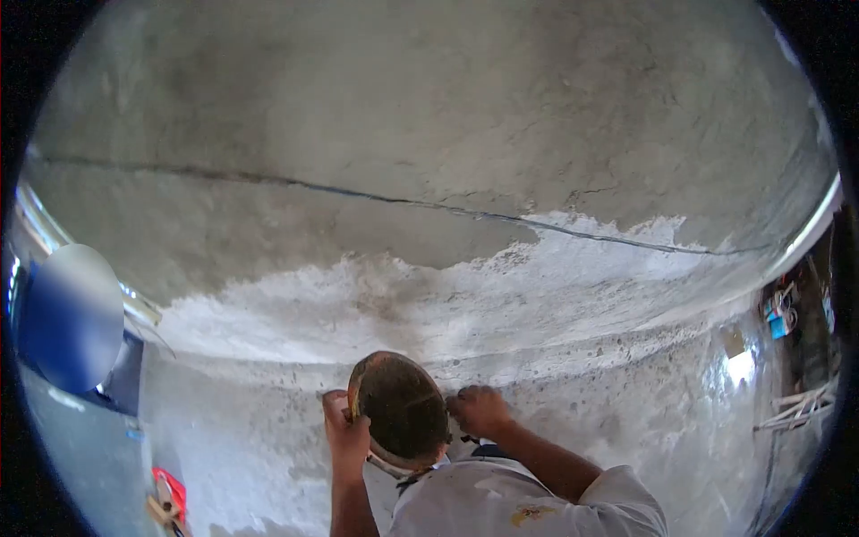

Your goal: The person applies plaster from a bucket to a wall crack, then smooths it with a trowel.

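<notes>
A round, shallow pan (401, 407) with a dark, stained inside and a worn brownish rim is tilted up in front of my body. My left hand (347, 425) is closed on its left rim, with the thumb along the near side. At the opposite rim is my right hand (480, 411), its fingers curled against the pan's edge. The underside of the pan and most of my right fingertips are hidden. Ahead stands a wall (501, 107) with grey plaster above and a paler, rough band below, crossed by a long dark line.
A person in blue (54, 331) is at the far left, partly blurred. Lower left lies a red item (170, 488) beside a brownish piece. At the right edge are several pale rods (796, 410) and a blue object (781, 322). The pale floor (617, 438) is stained and speckled.
</notes>
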Tool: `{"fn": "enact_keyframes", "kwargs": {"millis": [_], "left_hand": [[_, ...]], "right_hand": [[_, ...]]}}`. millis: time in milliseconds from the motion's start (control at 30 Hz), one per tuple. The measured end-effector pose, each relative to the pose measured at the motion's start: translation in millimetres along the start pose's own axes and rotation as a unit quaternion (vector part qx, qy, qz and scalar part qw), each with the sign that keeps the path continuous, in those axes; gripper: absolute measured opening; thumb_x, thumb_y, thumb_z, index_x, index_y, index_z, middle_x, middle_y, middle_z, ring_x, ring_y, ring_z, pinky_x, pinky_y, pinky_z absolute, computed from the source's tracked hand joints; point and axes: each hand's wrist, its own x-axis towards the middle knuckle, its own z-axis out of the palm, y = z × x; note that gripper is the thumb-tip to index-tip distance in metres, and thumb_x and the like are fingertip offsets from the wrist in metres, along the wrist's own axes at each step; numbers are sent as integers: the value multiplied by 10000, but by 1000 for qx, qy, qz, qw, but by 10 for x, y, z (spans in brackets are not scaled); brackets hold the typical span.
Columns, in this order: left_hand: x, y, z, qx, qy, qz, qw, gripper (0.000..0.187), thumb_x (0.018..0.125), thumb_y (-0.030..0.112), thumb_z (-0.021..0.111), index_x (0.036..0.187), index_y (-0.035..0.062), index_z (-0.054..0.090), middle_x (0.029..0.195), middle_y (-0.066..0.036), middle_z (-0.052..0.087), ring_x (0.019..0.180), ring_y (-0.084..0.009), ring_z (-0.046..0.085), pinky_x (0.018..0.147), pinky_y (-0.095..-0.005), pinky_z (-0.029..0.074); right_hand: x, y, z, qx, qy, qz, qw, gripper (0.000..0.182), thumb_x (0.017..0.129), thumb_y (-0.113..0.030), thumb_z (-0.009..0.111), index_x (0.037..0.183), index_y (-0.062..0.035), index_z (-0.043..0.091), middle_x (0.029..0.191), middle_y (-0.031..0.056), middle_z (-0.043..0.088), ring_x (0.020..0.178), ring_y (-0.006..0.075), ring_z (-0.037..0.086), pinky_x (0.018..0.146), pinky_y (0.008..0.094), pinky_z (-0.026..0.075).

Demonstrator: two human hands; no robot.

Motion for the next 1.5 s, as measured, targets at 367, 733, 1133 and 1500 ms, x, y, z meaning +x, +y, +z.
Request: {"fn": "enact_keyframes", "kwargs": {"millis": [367,733,1133,1500], "left_hand": [[-38,73,18,-35,4,-8,999,605,701,-156,556,1235,80,396,912,-141,660,756,-190,620,689,-307,467],[-240,371,112,-33,108,-54,992,606,714,-161,552,1251,85,412,884,-162,670,763,-205,661,654,-310,503],[-594,577,511,-40,168,-92,981,619,720,-168,545,1274,67,400,915,-204,690,761,-233,676,631,-331,516],[-759,634,834,-59,177,-139,973,633,740,-176,549,1303,71,396,923,-170,683,791,-217,679,648,-311,536]], "right_hand": [[462,1472,-1369,767,375,105,510,380,1037,-322,527,1331,-88,584,1032,75,665,810,194,647,655,325,510],[573,1888,-1533,889,332,13,316,228,1032,-383,596,1145,-186,617,867,-47,581,749,144,546,659,298,405],[443,2018,-1325,805,415,-62,419,165,1047,-206,596,1014,-44,587,738,36,565,605,141,526,524,308,399],[334,2229,-1305,778,403,-74,477,176,1027,-156,616,1116,-5,609,770,68,612,664,156,562,548,313,437]]}}
